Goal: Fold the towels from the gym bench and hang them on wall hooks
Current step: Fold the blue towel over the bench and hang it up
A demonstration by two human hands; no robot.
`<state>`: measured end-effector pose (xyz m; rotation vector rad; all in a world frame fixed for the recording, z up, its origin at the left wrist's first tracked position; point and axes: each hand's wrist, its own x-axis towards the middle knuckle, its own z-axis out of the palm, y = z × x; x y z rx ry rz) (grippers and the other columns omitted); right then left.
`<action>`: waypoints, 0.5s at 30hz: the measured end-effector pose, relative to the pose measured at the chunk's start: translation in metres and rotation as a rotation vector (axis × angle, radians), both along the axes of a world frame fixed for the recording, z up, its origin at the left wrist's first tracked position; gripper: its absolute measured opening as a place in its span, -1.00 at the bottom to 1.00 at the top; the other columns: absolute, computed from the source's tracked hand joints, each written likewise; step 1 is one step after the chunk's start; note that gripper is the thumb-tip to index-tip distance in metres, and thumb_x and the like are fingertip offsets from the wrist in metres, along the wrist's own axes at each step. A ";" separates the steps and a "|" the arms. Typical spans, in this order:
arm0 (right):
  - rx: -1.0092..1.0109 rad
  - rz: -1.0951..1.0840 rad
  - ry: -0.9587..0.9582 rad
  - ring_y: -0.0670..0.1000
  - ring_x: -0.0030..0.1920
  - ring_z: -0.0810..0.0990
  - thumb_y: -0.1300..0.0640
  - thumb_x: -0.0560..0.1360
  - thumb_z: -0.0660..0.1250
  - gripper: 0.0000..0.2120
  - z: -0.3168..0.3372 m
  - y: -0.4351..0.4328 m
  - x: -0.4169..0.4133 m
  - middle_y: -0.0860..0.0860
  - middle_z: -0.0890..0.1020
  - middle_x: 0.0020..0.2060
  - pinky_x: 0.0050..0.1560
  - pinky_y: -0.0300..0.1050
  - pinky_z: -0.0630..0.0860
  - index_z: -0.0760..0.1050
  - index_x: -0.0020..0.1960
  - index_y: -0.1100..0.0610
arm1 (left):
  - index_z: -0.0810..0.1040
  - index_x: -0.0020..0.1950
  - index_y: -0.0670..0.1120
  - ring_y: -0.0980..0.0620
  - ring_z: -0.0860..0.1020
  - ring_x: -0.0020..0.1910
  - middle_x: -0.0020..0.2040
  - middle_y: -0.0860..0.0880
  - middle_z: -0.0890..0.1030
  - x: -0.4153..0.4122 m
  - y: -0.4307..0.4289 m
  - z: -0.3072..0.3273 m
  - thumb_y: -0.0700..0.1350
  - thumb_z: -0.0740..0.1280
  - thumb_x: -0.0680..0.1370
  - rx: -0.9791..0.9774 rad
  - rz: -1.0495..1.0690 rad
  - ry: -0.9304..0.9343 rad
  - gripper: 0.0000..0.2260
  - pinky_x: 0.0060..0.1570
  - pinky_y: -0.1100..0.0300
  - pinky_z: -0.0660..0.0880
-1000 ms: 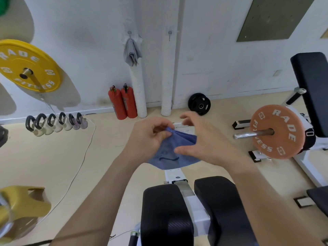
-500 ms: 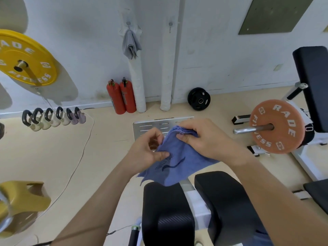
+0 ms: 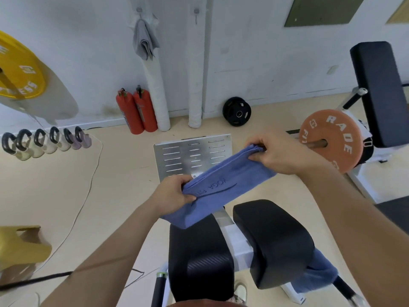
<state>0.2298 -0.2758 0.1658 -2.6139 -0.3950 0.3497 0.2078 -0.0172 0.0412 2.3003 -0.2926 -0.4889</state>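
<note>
A blue towel [image 3: 223, 185] is stretched between my two hands above the black bench pads [image 3: 272, 242]. My left hand [image 3: 172, 193] grips its lower left end. My right hand [image 3: 276, 154] pinches the upper right corners, which lie stacked together. The towel hangs folded, with dark lettering on its face. A second blue towel [image 3: 318, 271] drapes off the bench at the lower right. On the wall a grey towel [image 3: 145, 42] hangs from one hook [image 3: 139, 10]; the bare hook [image 3: 196, 13] to its right holds nothing.
Two red extinguishers [image 3: 136, 111] and white padded pipes stand at the wall. A metal footplate [image 3: 192, 155] lies past the bench. An orange plate on a bar [image 3: 332, 140] is at right, kettlebells [image 3: 44, 140] and a yellow plate [image 3: 17, 69] at left, a black plate [image 3: 236, 111] by the wall.
My hands have drawn apart, the right going up and right, the left down. The bunched towel is now pulled out into a long folded strip.
</note>
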 end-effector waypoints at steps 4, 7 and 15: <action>0.195 -0.206 0.019 0.01 -0.28 0.52 0.40 0.45 0.26 -0.77 -0.051 -0.017 0.002 0.12 0.59 -0.32 -0.18 0.02 0.54 0.58 -0.19 0.12 | 0.34 -0.37 0.08 -0.06 0.39 -0.34 -0.43 0.09 0.45 0.001 0.003 -0.023 -0.26 0.35 0.37 0.120 0.129 -0.138 -0.71 -0.39 0.20 0.29; 0.202 -0.262 -0.074 0.00 -0.26 0.51 0.44 0.42 0.28 -0.79 -0.085 -0.028 -0.003 0.09 0.59 -0.29 -0.18 -0.06 0.46 0.58 -0.17 0.16 | 0.28 -0.39 0.04 -0.09 0.38 -0.34 -0.39 0.02 0.46 0.006 -0.001 -0.032 -0.35 0.32 0.34 0.157 0.274 -0.224 -0.66 -0.40 0.20 0.24; 0.061 -0.463 -0.031 0.13 -0.06 0.58 0.49 0.22 0.20 -0.66 -0.191 -0.067 -0.067 0.06 0.64 -0.18 -0.02 -0.04 0.50 0.57 -0.25 0.11 | 0.33 -0.31 -0.03 -0.02 0.35 -0.29 -0.31 0.05 0.37 -0.054 -0.016 -0.090 -0.44 0.22 0.21 0.232 0.010 -0.194 -0.69 -0.37 0.27 0.22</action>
